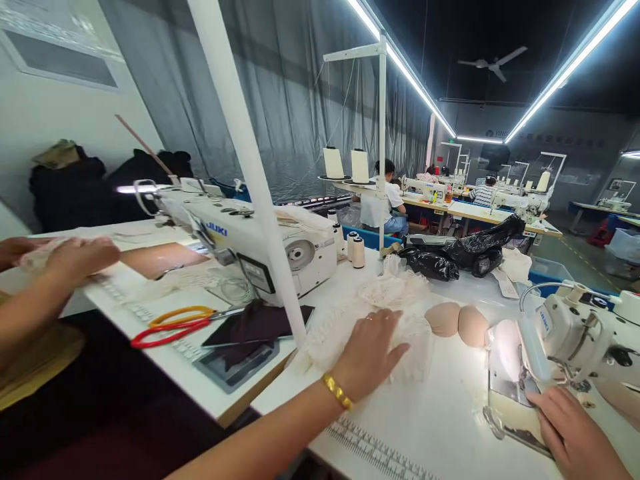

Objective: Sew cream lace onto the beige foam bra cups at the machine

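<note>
My left hand (373, 353), above a gold bracelet (337, 392), lies palm down on a heap of white lacy fabric (325, 330). Its thumb stands apart from the fingers, and it is not gripping the cloth. On the right, my right hand (575, 427) rests by the metal plate (517, 420) of a sewing machine (575, 327). The fingers reach toward the needle area, slightly apart, and nothing shows in them. A pale cup piece (505, 350) lies lit at the machine, beside joined beige cups (457, 321).
At left, a co-worker's hands (80, 257) hold cream fabric near another sewing machine (250, 233). Scissors (175, 327) lie beside a dark tray (237, 367). A white post (245, 153) rises between the tables. Thread cones (357, 252) and black plastic bags (465, 250) stand behind.
</note>
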A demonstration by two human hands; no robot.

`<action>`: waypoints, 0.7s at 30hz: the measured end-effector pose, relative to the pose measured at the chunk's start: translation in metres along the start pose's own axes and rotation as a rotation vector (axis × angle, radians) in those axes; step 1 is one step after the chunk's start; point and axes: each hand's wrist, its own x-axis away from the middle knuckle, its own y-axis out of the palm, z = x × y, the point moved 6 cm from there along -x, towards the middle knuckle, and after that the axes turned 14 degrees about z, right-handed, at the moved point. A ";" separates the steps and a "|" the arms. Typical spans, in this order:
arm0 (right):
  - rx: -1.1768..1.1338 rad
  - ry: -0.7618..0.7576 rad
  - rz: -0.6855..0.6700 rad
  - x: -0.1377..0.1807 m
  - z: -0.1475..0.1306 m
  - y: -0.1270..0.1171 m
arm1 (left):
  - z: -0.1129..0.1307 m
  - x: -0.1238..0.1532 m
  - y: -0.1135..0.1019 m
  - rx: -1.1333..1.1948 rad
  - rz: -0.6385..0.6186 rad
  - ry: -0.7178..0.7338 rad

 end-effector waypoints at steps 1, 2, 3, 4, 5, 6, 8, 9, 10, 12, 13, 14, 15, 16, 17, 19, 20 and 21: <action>-0.013 0.007 -0.011 -0.006 -0.007 -0.003 | -0.013 -0.005 0.000 -0.007 -0.044 -0.059; -0.034 0.017 -0.037 -0.012 -0.015 -0.004 | -0.021 -0.008 0.002 -0.002 -0.093 -0.094; -0.064 0.027 -0.077 -0.019 -0.026 -0.006 | -0.024 -0.009 0.005 0.016 -0.135 -0.096; -0.099 0.036 -0.116 -0.026 -0.038 -0.007 | -0.023 -0.009 0.007 0.043 -0.164 -0.078; -0.141 0.025 -0.146 -0.033 -0.053 -0.008 | -0.021 -0.007 0.008 0.071 -0.181 -0.058; -0.189 0.004 -0.165 -0.041 -0.068 -0.009 | -0.016 -0.004 0.009 0.098 -0.196 -0.021; -0.262 -0.011 -0.166 -0.053 -0.096 -0.010 | -0.003 0.005 0.010 0.125 -0.240 0.118; -0.296 -0.018 -0.181 -0.057 -0.108 -0.008 | 0.004 0.009 0.010 0.121 -0.271 0.205; -0.325 -0.009 -0.178 -0.061 -0.118 -0.007 | 0.010 0.014 0.010 0.107 -0.299 0.290; -0.381 0.055 -0.178 -0.064 -0.132 -0.002 | 0.019 0.019 0.008 0.074 -0.293 0.402; -0.406 0.119 -0.177 -0.065 -0.135 0.000 | 0.024 0.019 0.005 0.073 -0.254 0.417; -0.430 0.198 -0.180 -0.064 -0.137 0.003 | 0.029 0.018 0.001 0.097 -0.210 0.421; -0.458 0.287 -0.186 -0.064 -0.138 0.005 | 0.036 0.017 -0.004 0.155 -0.171 0.415; -0.491 0.384 -0.197 -0.063 -0.139 0.008 | 0.044 0.017 -0.009 0.245 -0.158 0.395; -0.535 0.484 -0.212 -0.062 -0.139 0.010 | 0.052 0.016 -0.014 0.360 -0.176 0.350; -0.681 0.691 -0.220 -0.061 -0.141 0.013 | 0.066 0.015 -0.019 0.635 -0.291 0.190; -0.785 0.809 -0.205 -0.061 -0.140 0.014 | 0.071 0.015 -0.019 0.775 -0.356 0.082; -0.903 0.934 -0.177 -0.061 -0.139 0.016 | 0.074 0.015 -0.018 0.907 -0.412 -0.036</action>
